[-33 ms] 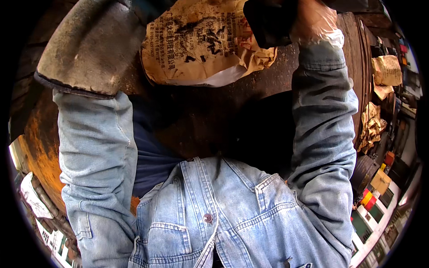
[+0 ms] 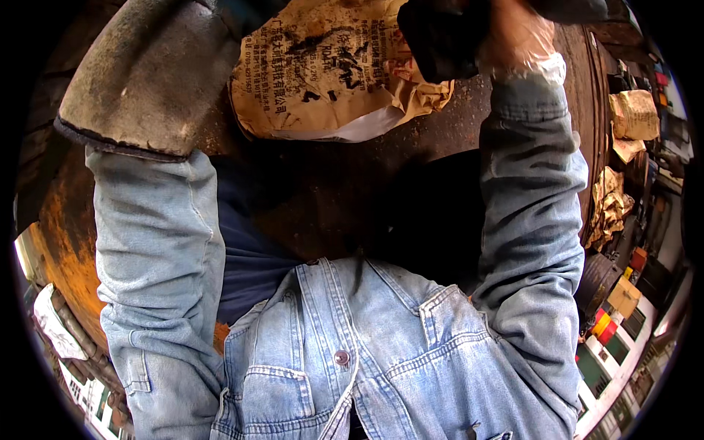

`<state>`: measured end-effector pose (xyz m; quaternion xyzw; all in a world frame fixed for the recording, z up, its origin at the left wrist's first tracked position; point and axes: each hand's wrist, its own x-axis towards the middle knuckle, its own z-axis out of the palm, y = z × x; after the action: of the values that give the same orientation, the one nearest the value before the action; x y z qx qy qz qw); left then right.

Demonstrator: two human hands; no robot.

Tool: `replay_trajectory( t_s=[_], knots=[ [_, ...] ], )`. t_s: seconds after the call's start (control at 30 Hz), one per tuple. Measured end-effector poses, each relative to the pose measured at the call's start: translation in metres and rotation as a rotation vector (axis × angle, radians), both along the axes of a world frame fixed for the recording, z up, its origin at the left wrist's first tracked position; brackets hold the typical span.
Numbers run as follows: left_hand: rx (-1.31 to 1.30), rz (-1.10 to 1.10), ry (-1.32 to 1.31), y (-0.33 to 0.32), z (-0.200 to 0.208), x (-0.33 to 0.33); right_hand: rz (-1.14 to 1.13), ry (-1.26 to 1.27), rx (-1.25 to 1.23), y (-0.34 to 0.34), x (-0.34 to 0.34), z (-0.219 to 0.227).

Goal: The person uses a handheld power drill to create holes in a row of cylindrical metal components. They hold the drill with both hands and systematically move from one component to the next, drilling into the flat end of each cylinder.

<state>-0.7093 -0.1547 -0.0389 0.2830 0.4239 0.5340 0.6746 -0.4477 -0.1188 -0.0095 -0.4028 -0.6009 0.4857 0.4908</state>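
Note:
A thick, worn leather work glove [image 2: 150, 81] with a wide cuff covers my left hand at the upper left. Its finger end runs past the top edge, beside a dark shape, so I cannot see what the fingers do. At the upper right, my right hand [image 2: 519, 33] wears a thin clear glove. It looks closed on a black object [image 2: 444, 44], which stands out on its left side; the fingertips and the object's kind are hidden. Between the hands lies a crumpled, stained brown paper bag [image 2: 323, 73] with print and a pale lining at its near edge.
The bag lies on a dark brown surface [image 2: 469, 110]. To the right are crumpled brown papers [image 2: 610, 205], a folded paper packet [image 2: 634, 115] and a dark round thing [image 2: 598, 282]. A rust-orange curved surface [image 2: 73, 242] and a white cloth [image 2: 55, 319] are at left.
My right hand and the black object have shifted down very slightly. The left glove and the paper bag stay practically where they were.

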Motion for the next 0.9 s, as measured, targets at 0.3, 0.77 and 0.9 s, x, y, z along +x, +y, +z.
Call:
replay_trajectory(
  t_s=[0.3,0.77,0.9],
  knots=[
    [0.013,-0.166,-0.206,0.038,0.041,0.059,0.167,-0.1,-0.192,-0.066,0.032,0.004],
    [0.588,-0.417,-0.095,-0.032,0.081,0.046,0.011,-0.427,0.096,-0.11,0.024,0.016],
    [0.007,-0.277,-0.661,-0.044,0.123,0.063,0.187,-0.57,0.122,-0.1,0.074,-0.034]
  ],
)
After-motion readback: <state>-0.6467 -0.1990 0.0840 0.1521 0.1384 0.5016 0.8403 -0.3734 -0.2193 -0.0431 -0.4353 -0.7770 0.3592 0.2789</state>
